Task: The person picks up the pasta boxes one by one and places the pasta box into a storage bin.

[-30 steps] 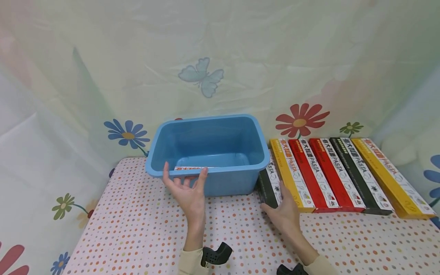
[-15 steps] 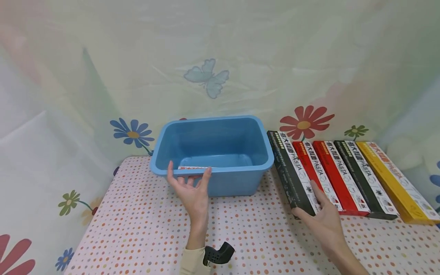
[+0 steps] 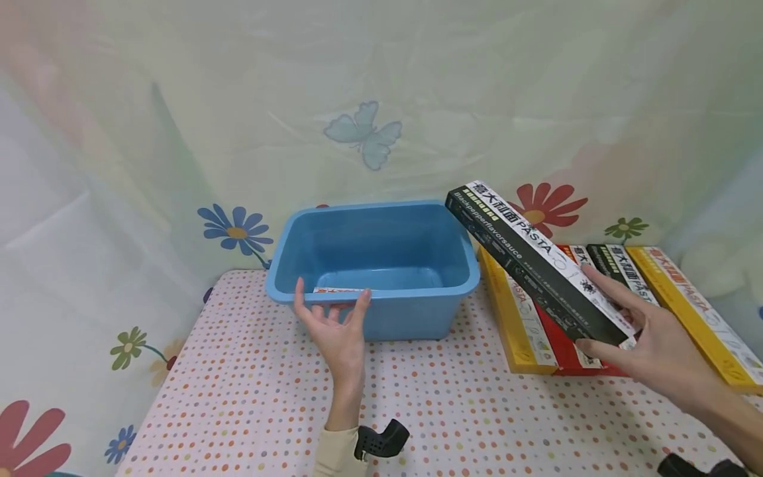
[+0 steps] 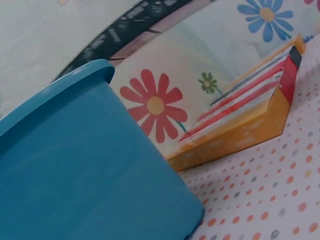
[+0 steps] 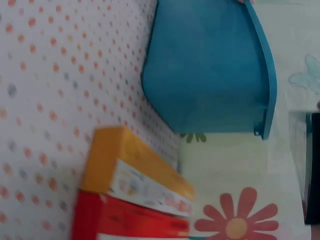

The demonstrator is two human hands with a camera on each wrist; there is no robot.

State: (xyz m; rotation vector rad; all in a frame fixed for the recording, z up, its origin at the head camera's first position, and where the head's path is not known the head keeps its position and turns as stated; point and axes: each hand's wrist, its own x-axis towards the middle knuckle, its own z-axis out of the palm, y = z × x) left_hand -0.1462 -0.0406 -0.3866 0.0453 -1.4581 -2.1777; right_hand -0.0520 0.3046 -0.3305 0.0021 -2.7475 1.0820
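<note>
The black pasta box (image 3: 529,260) is held above the row of boxes at the right of the frame, slanted from lower right to upper left. Its far end is seen near the upper right corner of the blue bin (image 3: 411,318) in the centre; whether that end overhangs the bin cannot be told.

By judgement, the step in hand is the handling of one lifted box, with the yellow box (image 3: 515,324) and the red box (image 3: 563,356) lying partly covered beneath it. For any shift toward the bin, the rim would have to be cleared and the long box swung until it is lined up with the opening. Since it is held at one end only, a dip of the far end could be expected.

The near end of the box is pinched by the right hand (image 3: 661,341), the thumb set at its lower corner and the fingers along the opposite side; the forearm is angled in from the lower right. The left hand (image 3: 335,334) is placed at the bin's front rim, fingers spread and outer digits raised to the lip, the forearm nearly upright from the bottom centre.
</note>
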